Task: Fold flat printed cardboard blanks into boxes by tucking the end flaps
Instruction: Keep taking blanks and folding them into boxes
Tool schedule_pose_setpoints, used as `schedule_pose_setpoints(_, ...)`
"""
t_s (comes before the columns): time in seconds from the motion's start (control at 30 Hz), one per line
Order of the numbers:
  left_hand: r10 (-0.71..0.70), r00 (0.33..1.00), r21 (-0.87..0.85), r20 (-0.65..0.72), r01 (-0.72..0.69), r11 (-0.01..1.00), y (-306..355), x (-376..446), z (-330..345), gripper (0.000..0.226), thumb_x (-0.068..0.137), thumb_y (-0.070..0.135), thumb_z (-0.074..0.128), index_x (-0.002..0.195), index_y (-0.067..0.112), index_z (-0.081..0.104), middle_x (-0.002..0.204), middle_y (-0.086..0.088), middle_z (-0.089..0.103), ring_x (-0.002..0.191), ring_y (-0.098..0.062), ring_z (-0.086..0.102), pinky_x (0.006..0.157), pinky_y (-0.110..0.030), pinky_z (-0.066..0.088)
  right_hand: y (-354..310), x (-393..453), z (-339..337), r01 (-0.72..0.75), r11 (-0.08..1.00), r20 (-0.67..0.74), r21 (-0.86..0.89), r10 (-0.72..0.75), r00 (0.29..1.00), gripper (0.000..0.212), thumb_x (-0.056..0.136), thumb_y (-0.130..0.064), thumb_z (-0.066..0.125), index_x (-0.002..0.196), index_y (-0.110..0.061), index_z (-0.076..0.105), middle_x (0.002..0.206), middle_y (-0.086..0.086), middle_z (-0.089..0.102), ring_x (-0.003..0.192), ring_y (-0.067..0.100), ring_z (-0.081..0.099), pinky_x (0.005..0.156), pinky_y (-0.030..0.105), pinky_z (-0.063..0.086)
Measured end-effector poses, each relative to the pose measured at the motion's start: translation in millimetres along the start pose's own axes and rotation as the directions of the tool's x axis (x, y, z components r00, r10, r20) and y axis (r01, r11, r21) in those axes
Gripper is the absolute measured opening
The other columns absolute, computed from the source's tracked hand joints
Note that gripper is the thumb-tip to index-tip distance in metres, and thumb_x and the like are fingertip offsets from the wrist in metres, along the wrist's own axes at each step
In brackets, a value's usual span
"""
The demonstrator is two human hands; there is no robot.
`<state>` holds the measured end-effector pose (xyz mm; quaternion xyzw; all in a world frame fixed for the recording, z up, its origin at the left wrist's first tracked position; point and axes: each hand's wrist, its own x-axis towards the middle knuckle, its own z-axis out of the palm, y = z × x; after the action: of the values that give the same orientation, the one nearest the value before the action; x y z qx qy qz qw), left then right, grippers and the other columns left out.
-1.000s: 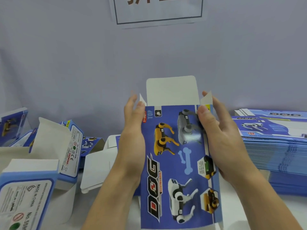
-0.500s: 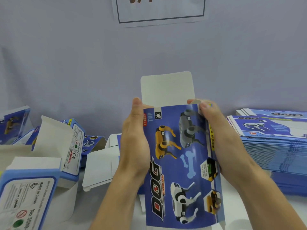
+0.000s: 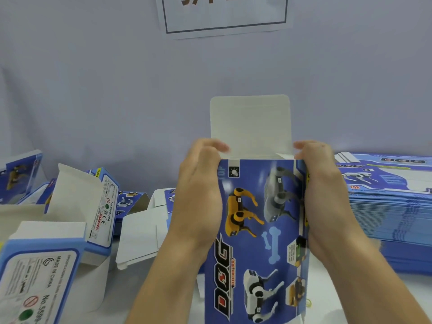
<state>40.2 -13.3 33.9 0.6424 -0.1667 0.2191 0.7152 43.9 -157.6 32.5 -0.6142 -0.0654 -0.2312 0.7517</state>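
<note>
I hold a blue printed box (image 3: 257, 230) with robot dogs and the word DOG upright in front of me. Its white top flap (image 3: 250, 122) stands up at the far end. My left hand (image 3: 198, 195) grips the box's left side, with its fingers curled over the top left corner. My right hand (image 3: 325, 195) grips the right side, its fingers curled over the top right corner onto the small side flap, which is folded inward. The box's lower end runs out of view.
A tall stack of flat blue blanks (image 3: 392, 206) lies at the right. Several folded boxes with open white flaps (image 3: 77, 206) are piled at the left, one close by (image 3: 39, 277). A paper sign (image 3: 224, 15) hangs on the grey wall.
Both hands slid up to the box's top corners. The two small side flaps that stuck up went down inward under my fingers. The box squared up and moved slightly closer.
</note>
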Motion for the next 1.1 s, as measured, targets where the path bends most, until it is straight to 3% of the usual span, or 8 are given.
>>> schedule_pose_setpoints(0.13,-0.131,0.991,-0.205,0.041,0.137,0.969,-8.4,0.8,-4.0,0.063,0.075,0.045,0.048,0.138,0.042,0.047,0.093,-0.001,0.062,0.089,-0.023,0.062,0.072,-0.035,0.056,3.6,0.9,0.0,0.013,0.998,0.106,0.067,-0.02,0.994,0.031,0.083,-0.039,0.047,0.101,-0.015,0.058,0.051,0.0,0.034,0.052,0.032,0.042,0.064,0.042,0.041)
schedule_pose_setpoints(0.23,-0.113,0.981,-0.266,0.155,0.152,0.952,-8.9,0.3,-4.5,0.033,0.081,0.039,0.047,0.109,0.026,0.058,0.103,-0.005,0.057,0.086,-0.03,0.054,0.071,-0.041,0.052,5.9,-0.5,1.0,0.021,0.998,0.16,0.056,-0.03,0.987,0.036,0.087,-0.032,0.045,0.091,0.004,0.044,0.071,0.017,0.021,0.063,0.048,0.026,0.062,0.05,0.034)
schedule_pose_setpoints(0.33,-0.059,0.997,-0.258,0.05,0.07,0.964,-8.0,0.9,-3.5,0.012,0.083,0.03,0.046,0.084,0.018,0.049,0.075,-0.005,0.05,0.065,-0.023,0.049,0.054,-0.029,0.047,7.0,1.4,2.3,0.033,0.999,0.077,0.039,-0.036,0.996,0.025,0.08,-0.036,0.046,0.087,-0.012,0.051,0.075,0.01,0.039,0.07,0.033,0.039,0.068,0.049,0.039)
schedule_pose_setpoints(0.5,-0.04,0.998,-0.232,-0.04,0.03,0.972,-13.3,-3.4,-2.5,0.046,0.086,0.051,0.042,0.093,0.007,0.056,0.098,-0.024,0.063,0.086,-0.039,0.064,0.068,-0.044,0.051,10.4,3.6,-0.9,0.001,0.983,-0.013,0.185,0.001,1.0,0.036,0.098,-0.038,0.041,0.085,-0.015,0.066,0.076,-0.004,0.064,0.076,0.018,0.06,0.066,0.029,0.05)
schedule_pose_setpoints(0.67,-0.017,0.998,-0.135,-0.067,0.008,0.991,-12.6,-2.8,2.4,0.041,0.087,0.049,0.044,0.088,0.011,0.057,0.084,-0.022,0.064,0.073,-0.032,0.067,0.064,-0.044,0.052,13.8,-0.3,-0.1,0.107,0.993,-0.035,0.058,-0.105,0.994,0.029,0.09,-0.034,0.045,0.073,-0.023,0.067,0.072,-0.01,0.066,0.077,0.016,0.066,0.077,0.042,0.053)
schedule_pose_setpoints(0.87,-0.096,0.991,-0.202,-0.089,0.077,0.976,-2.9,-0.6,-0.8,0.031,0.099,0.05,0.042,0.101,0.025,0.06,0.102,-0.018,0.066,0.103,-0.045,0.063,0.094,-0.061,0.05,1.5,-0.8,-12.7,0.161,0.986,0.292,-0.042,-0.142,0.946,0.033,0.1,-0.035,0.047,0.133,-0.036,0.051,0.13,0.014,0.062,0.106,-0.003,0.065,0.095,0.019,0.048)
schedule_pose_setpoints(0.97,-0.13,0.991,-0.283,0.008,0.127,0.951,2.1,3.8,-11.3,0.032,0.1,0.047,0.04,0.102,0.02,0.057,0.083,-0.005,0.07,0.075,-0.025,0.069,0.069,-0.039,0.054,-6.5,0.9,-19.4,0.135,0.99,0.309,-0.05,-0.113,0.944,0.057,0.079,-0.054,0.067,0.132,-0.051,0.048,0.109,0.011,0.072,0.11,0.022,0.068,0.105,0.054,0.042)
schedule_pose_setpoints(1.1,-0.112,0.975,-0.342,0.194,0.174,0.923,5.8,3.3,-20.9,0.049,0.101,0.043,0.037,0.07,0.022,0.068,0.069,0.0,0.07,0.058,-0.015,0.066,0.056,-0.025,0.053,-19.9,-1.7,-23.2,0.147,0.983,0.245,-0.111,-0.116,0.963,0.075,0.061,-0.07,0.071,0.131,-0.053,0.048,0.103,-0.007,0.076,0.097,0.013,0.071,0.093,0.051,0.047)
